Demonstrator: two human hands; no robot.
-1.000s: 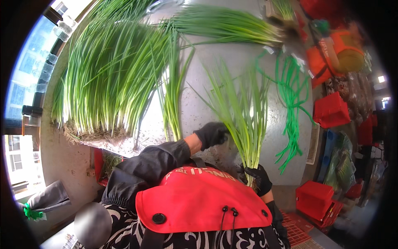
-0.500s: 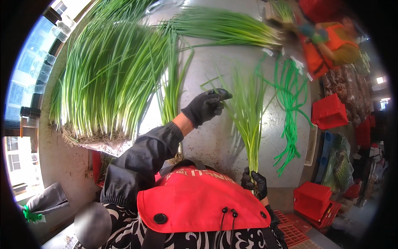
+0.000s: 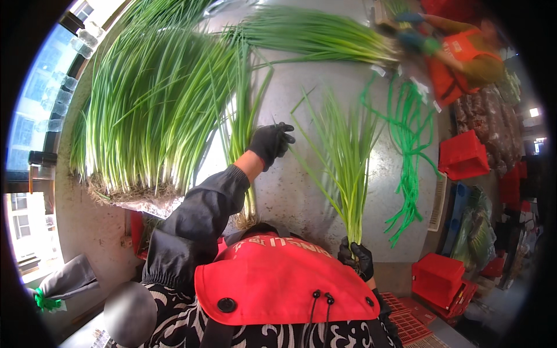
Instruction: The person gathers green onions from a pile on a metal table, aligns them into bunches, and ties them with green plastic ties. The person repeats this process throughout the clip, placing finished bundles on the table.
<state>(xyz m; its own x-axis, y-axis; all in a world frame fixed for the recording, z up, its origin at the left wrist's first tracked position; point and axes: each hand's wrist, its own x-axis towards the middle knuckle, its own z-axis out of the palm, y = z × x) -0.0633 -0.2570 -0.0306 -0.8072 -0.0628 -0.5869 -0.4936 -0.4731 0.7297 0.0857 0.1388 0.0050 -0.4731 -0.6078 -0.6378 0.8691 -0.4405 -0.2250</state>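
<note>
My right hand [image 3: 357, 258], in a black glove, is closed round the root end of a small bunch of spring onions [image 3: 351, 200]. The bunch stands fanned out, its green leaves pointing away from me over the metal table. To its left, apart from the leaves, my black-gloved left hand [image 3: 270, 144] hovers with curled fingers; whatever they hold, if anything, does not show. Just beside that hand lies a thin row of spring onions [image 3: 241, 124], roots toward me. A large heap of spring onions [image 3: 145, 116] covers the table's left side, with its muddy roots at the near edge.
Green ties [image 3: 409, 151] lie on the metal table [image 3: 284, 197] at right. Across the far side lies another spring onion pile [image 3: 319, 37]. A co-worker in an orange vest [image 3: 461, 58] reaches in at far right. Red crates [image 3: 438, 281] stand right of the table.
My left hand has drawn left, away from the bunch's leaves, which have spread a little. My right hand keeps its hold. The co-worker's arms have shifted toward the far pile.
</note>
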